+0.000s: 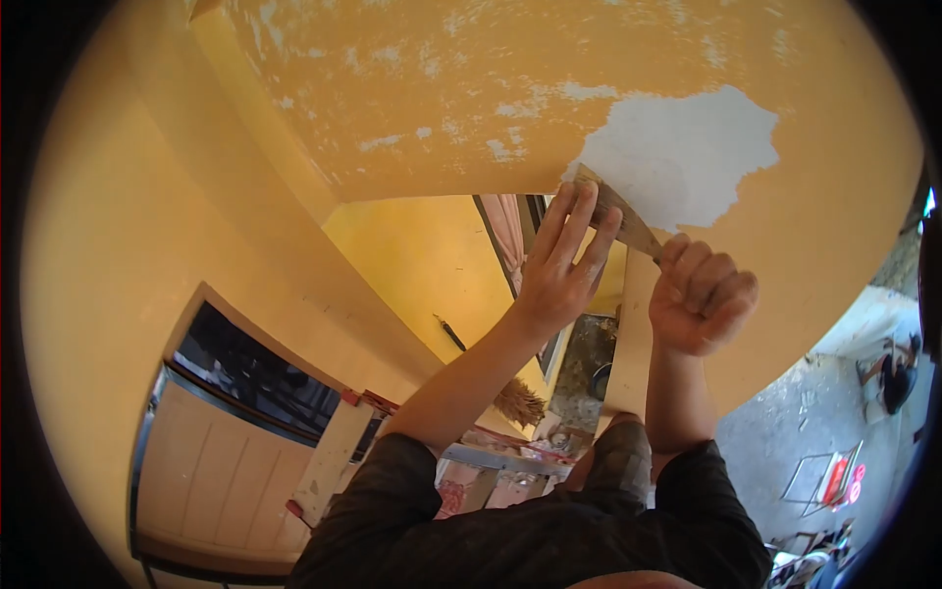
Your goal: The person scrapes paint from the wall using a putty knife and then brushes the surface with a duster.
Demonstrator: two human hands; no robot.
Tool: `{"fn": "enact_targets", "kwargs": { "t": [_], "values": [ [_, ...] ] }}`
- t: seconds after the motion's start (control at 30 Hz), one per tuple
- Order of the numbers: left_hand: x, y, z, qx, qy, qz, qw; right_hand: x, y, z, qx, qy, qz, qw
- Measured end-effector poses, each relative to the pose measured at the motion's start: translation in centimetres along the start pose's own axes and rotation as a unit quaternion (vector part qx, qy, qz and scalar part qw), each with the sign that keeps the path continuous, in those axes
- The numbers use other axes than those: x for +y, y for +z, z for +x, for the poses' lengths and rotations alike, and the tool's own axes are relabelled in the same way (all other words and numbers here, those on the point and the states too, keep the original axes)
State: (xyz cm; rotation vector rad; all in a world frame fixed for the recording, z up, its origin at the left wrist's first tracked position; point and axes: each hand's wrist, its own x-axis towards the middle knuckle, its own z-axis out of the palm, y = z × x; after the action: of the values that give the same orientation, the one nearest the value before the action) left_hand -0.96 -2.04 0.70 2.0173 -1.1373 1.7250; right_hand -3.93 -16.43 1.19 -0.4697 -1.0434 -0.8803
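My right hand [705,294] is closed around the handle of a scraper [633,228], most of which it hides. The scraper's wide, smeared blade lies slantwise against the yellow wall [814,226]. Resting on that blade are the outstretched, spread fingers of my left hand [559,280]. The blade's upper end meets the lower left rim of a bare whitish patch [692,147] with a ragged outline. Smaller pale flecks mark the paint above and to the left.
Below me is scaffolding with a metal bar [491,458] and a wooden board [334,452]. A straw brush [520,402] is near my left forearm. Far below on the right, a person [895,378] is near a red-and-white folding frame [834,479]. A pink curtain [506,231] hangs behind.
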Motion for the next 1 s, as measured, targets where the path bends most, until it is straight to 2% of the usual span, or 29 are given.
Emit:
{"fn": "enact_targets", "kwargs": {
  "t": [0.03,0.17,0.27,0.33,0.37,0.53,0.6,0.73,0.87,0.93,1.0],
  "values": [
    [-0.6,0.6,-0.1,0.009,0.001,-0.041,0.999,0.1,-0.4,-0.2,-0.015,-0.015,0.003,1.000],
    [0.0,0.8,-0.2,0.002,-0.017,0.018,1.000,0.8,-1.1,-1.1,-0.033,-0.045,-0.036,0.998],
    [1.3,1.3,0.2,0.017,-0.037,-0.053,0.998,1.2,-1.7,-1.5,-0.050,-0.057,-0.066,0.995],
    [1.1,2.0,0.1,0.079,-0.054,-0.070,0.993,1.3,-2.5,-1.7,-0.069,-0.069,-0.075,0.992],
    [1.0,2.0,0.1,0.069,-0.064,-0.050,0.994,1.2,-2.8,-1.9,-0.075,-0.058,-0.078,0.992],
    [1.3,2.6,-0.1,0.084,-0.088,-0.062,0.991,1.9,-2.9,-2.5,-0.054,-0.080,-0.084,0.992],
    [1.4,3.2,-0.2,0.117,-0.070,-0.046,0.990,1.8,-3.0,-2.1,-0.069,-0.083,-0.081,0.991],
    [1.2,2.7,0.0,0.103,-0.096,-0.046,0.989,3.0,-2.5,-2.0,-0.063,-0.119,-0.087,0.987],
    [1.0,3.3,-0.5,0.137,-0.077,-0.019,0.987,2.1,-2.0,-2.5,-0.073,-0.096,-0.127,0.985],
    [0.7,2.9,-0.5,0.137,-0.074,-0.031,0.987,1.9,-1.4,-2.6,-0.117,-0.107,-0.126,0.979],
    [0.7,2.6,-0.5,0.136,-0.075,-0.043,0.987,2.3,-0.9,-2.7,-0.112,-0.122,-0.120,0.979]
  ]
}}
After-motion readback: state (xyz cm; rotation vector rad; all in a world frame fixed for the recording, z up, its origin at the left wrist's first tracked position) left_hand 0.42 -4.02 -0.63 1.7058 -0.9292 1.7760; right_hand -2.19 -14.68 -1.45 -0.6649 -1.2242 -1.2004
